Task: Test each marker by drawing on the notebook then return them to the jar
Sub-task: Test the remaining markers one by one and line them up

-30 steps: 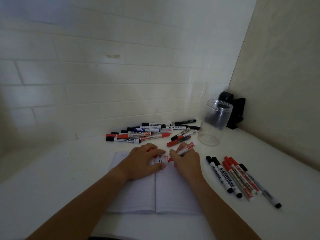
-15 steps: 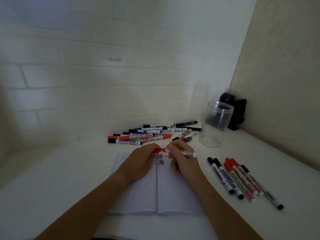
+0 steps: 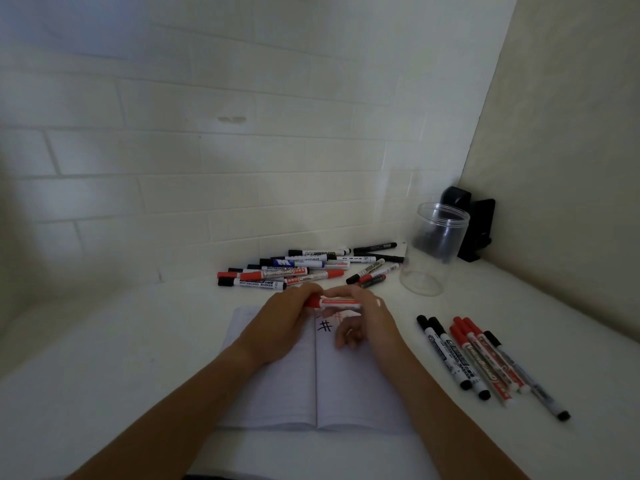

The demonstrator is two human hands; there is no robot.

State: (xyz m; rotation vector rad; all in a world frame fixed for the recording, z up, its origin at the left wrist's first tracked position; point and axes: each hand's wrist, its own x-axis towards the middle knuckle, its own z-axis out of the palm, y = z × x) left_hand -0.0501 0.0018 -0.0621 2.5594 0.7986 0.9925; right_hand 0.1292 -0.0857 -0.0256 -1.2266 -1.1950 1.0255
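Centrally, one red whiteboard marker (image 3: 337, 302) was gripped horizontally by left hand (image 3: 280, 329) and right hand (image 3: 369, 318) above the open notebook (image 3: 349, 386).

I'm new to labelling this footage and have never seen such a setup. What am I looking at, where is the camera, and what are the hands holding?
No machine here: a person wears one camera on the head, looking down at their own arms. Between them, the left hand and right hand hold a red marker level above an open notebook, which bears a black hash mark and some red strokes. On the white table lie a pile of markers by the wall, a row of markers on the right, and a clear jar that looks empty.
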